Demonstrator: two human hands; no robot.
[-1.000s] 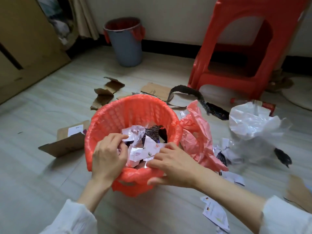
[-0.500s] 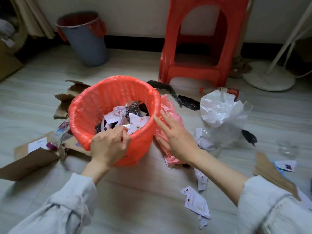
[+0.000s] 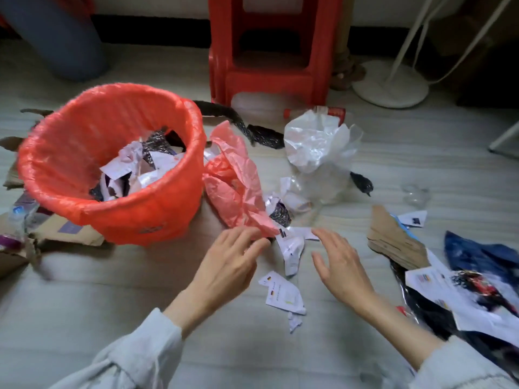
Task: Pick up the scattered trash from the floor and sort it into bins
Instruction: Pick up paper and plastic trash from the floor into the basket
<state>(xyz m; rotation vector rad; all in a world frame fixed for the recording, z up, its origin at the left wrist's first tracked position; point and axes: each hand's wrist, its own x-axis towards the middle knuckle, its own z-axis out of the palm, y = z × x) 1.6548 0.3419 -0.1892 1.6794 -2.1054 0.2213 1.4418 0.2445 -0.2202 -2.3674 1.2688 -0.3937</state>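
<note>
Beside the orange bin (image 3: 157, 217), already part filled with paper scraps and standing on the floor (image 3: 84, 318): a crumpled pink bag (image 3: 233, 181) touching its right wall, then a white plastic bag (image 3: 317, 144) further right. Between the two hands, on the floor: a crumpled white paper scrap (image 3: 292, 248), and nearer, a flat printed slip (image 3: 283, 293). Left hand (image 3: 224, 270) released, fingers straight, tips at the pink bag's lower edge. Right hand (image 3: 342, 268) likewise released, holding nothing, just right of the scrap. Best to gather the scrap and slip together, pinching from both sides, then drop over the bin's near rim. Worth keeping the plastic bags apart for another bin.
</note>
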